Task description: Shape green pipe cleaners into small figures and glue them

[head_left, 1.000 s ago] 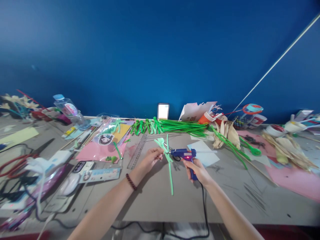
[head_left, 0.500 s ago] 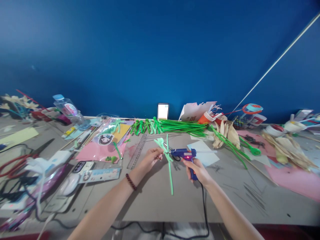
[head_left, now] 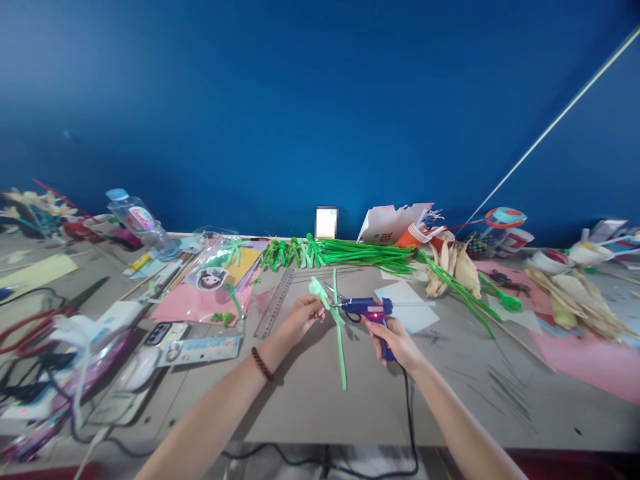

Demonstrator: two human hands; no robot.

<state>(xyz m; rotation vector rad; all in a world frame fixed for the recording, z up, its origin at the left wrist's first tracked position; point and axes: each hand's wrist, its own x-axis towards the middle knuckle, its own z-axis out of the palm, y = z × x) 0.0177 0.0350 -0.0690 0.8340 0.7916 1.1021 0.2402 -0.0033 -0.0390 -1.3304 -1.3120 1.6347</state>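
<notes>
My right hand is wrapped round the grip of a blue glue gun, whose red light is lit. The nozzle points left, close against a pale green pipe-cleaner piece. That piece is pinched in the fingertips of my left hand, its rounded head tilted up and left. Whether the nozzle touches it I cannot tell. Beneath lies a long light green pipe cleaner, running toward me on the table. A pair of scissors shows partly behind the held piece.
Green pipe-cleaner stems lie in a bundle along the back, beside several small green figures. A ruler is left of my hands. A black cord drops over the front edge. A phone stands against the blue wall.
The pale green piece has turned in my left fingers, its head shifting slightly left and down. The glue gun and right hand have barely moved.
</notes>
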